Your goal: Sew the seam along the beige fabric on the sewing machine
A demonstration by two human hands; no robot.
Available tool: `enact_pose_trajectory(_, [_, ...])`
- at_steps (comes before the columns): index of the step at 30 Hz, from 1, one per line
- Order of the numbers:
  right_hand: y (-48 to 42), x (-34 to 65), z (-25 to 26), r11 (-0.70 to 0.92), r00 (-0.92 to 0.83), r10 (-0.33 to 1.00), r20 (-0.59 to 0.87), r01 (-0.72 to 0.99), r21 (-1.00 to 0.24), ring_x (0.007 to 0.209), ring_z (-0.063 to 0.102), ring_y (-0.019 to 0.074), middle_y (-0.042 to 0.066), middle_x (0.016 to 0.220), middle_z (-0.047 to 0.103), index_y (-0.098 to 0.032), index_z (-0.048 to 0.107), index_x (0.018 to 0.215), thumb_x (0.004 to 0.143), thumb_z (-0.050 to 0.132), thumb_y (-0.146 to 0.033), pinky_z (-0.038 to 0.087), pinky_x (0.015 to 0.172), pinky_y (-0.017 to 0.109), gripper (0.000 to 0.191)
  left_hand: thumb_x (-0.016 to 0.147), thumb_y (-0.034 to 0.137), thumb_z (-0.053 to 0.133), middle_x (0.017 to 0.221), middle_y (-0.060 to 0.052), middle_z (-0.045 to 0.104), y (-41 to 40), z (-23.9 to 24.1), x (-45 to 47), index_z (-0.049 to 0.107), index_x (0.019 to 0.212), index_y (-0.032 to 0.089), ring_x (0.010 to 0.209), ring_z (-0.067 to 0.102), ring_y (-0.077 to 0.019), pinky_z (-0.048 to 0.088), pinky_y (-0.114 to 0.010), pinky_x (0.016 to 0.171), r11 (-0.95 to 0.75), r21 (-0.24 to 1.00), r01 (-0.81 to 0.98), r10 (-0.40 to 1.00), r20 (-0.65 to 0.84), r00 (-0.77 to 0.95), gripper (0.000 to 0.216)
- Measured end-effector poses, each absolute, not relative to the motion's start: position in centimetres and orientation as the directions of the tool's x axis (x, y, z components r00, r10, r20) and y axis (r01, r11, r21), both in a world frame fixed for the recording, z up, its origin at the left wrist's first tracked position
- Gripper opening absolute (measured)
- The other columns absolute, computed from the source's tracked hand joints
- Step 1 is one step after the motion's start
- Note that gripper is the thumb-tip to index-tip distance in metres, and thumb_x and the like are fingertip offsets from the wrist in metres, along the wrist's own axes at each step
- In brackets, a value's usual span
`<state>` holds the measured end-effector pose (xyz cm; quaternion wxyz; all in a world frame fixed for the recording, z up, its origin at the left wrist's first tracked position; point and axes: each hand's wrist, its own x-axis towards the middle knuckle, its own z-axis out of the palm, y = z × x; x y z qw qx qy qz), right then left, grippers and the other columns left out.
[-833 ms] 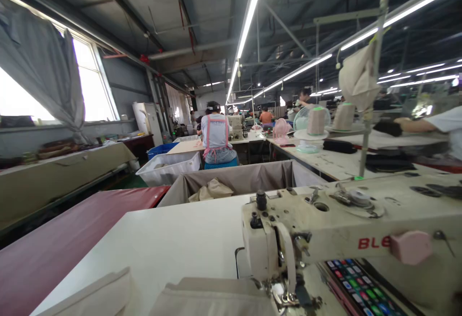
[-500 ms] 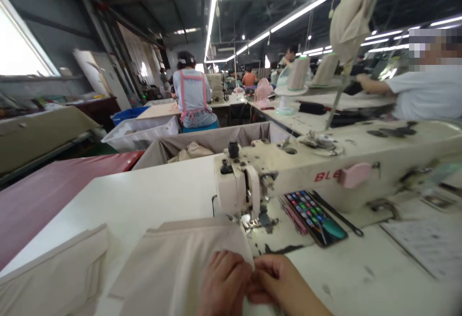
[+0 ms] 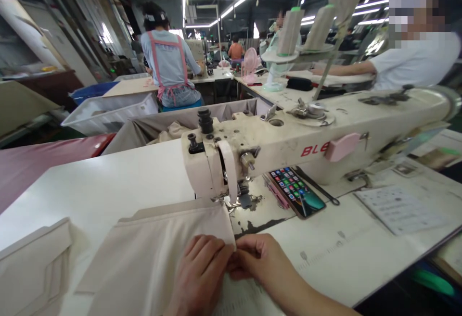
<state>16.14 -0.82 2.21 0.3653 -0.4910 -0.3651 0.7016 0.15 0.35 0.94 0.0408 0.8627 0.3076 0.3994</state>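
Note:
A cream fabric piece point(image 3: 155, 253) lies on the white table point(image 3: 108, 186), its far edge running under the presser foot point(image 3: 234, 203) of a worn cream sewing machine point(image 3: 288, 147). My left hand point(image 3: 198, 277) rests on the fabric's near right corner with its fingers curled and pressed down. My right hand point(image 3: 260, 263) meets it from the right and pinches the same fabric edge. Both hands sit a little in front of the needle.
A phone point(image 3: 296, 192) with a lit screen lies under the machine arm, a printed sheet point(image 3: 397, 208) to its right. Another cream piece point(image 3: 32, 263) lies at the left. A cloth-lined bin point(image 3: 173, 126) stands behind the table. Other people work at tables beyond.
The view has tilted down from the ceiling and room to the table. My two hands came into view on the fabric edge and have stayed pinched there.

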Motion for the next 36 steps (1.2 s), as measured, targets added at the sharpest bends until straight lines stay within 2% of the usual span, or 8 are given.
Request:
enact_pose_trajectory(7, [-0.8, 16.3, 2.0, -0.458, -0.251, 0.875, -0.414, -0.156, -0.875, 0.069, 0.067, 0.0176, 0.003, 0.067, 0.072, -0.014, 0.075, 0.072, 0.072, 0.063, -0.027, 0.054, 0.067, 0.026, 0.018, 0.094, 0.012, 0.047, 0.084, -0.009, 0.062, 0.2, 0.7, 0.0, 0.063, 0.099, 0.008, 0.079, 0.053, -0.0168, 0.046, -0.029, 0.074, -0.823, 0.254, 0.507, 0.527, 0.675, 0.517, 0.017])
enact_pose_trajectory(14, [-0.9, 16.5, 1.7, -0.460, -0.267, 0.872, -0.410, -0.162, -0.873, 0.069, 0.065, 0.0170, 0.002, 0.068, 0.071, -0.015, 0.077, 0.076, 0.074, 0.062, -0.025, 0.053, 0.070, 0.026, 0.019, 0.093, 0.010, 0.048, 0.084, -0.009, 0.061, 0.2, 0.5, 0.0, 0.061, 0.101, 0.007, 0.079, 0.053, -0.0167, 0.049, -0.028, 0.072, -0.825, 0.267, 0.498, 0.531, 0.669, 0.521, 0.016])
enact_pose_trajectory(20, [-0.9, 16.8, 1.6, -0.467, -0.262, 0.870, -0.418, -0.164, -0.869, 0.069, 0.061, 0.0162, 0.001, 0.068, 0.069, -0.015, 0.078, 0.076, 0.073, 0.063, -0.023, 0.048, 0.073, 0.026, 0.018, 0.093, 0.011, 0.046, 0.084, -0.007, 0.062, 0.4, 1.0, 0.2, 0.061, 0.100, 0.011, 0.078, 0.054, -0.0163, 0.048, -0.026, 0.071, -0.810, 0.316, 0.493, 0.572, 0.608, 0.551, 0.016])
enact_pose_trajectory(29, [-0.8, 16.9, 2.5, -0.470, -0.324, 0.861, -0.392, -0.212, -0.857, 0.077, 0.063, 0.0208, 0.003, 0.070, 0.071, -0.015, 0.079, 0.083, 0.072, 0.060, -0.024, 0.046, 0.083, 0.033, 0.023, 0.096, 0.016, 0.044, 0.080, -0.005, 0.060, 0.4, 0.9, 0.2, 0.061, 0.097, 0.012, 0.075, 0.052, -0.0153, 0.048, -0.023, 0.068, -0.800, 0.374, 0.468, 0.597, 0.568, 0.567, 0.017])
enact_pose_trajectory(32, [-0.8, 16.8, 2.8, -0.496, -0.332, 0.849, -0.411, -0.231, -0.837, 0.079, 0.065, 0.0207, 0.004, 0.073, 0.072, -0.015, 0.078, 0.082, 0.071, 0.056, -0.023, 0.046, 0.090, 0.036, 0.026, 0.095, 0.013, 0.044, 0.082, -0.007, 0.059, 0.2, 0.6, 0.1, 0.060, 0.100, 0.011, 0.075, 0.052, -0.0151, 0.048, -0.022, 0.066, -0.793, 0.392, 0.465, 0.608, 0.539, 0.583, 0.017])
enact_pose_trajectory(36, [-0.9, 16.6, 3.0, -0.497, -0.349, 0.843, -0.408, -0.219, -0.839, 0.086, 0.067, 0.0194, 0.004, 0.077, 0.073, -0.016, 0.076, 0.082, 0.067, 0.049, -0.018, 0.045, 0.096, 0.035, 0.031, 0.096, 0.013, 0.041, 0.080, -0.007, 0.059, 0.2, 0.4, 0.0, 0.060, 0.101, 0.011, 0.073, 0.052, -0.0154, 0.048, -0.023, 0.064, -0.798, 0.352, 0.488, 0.599, 0.548, 0.584, 0.020])
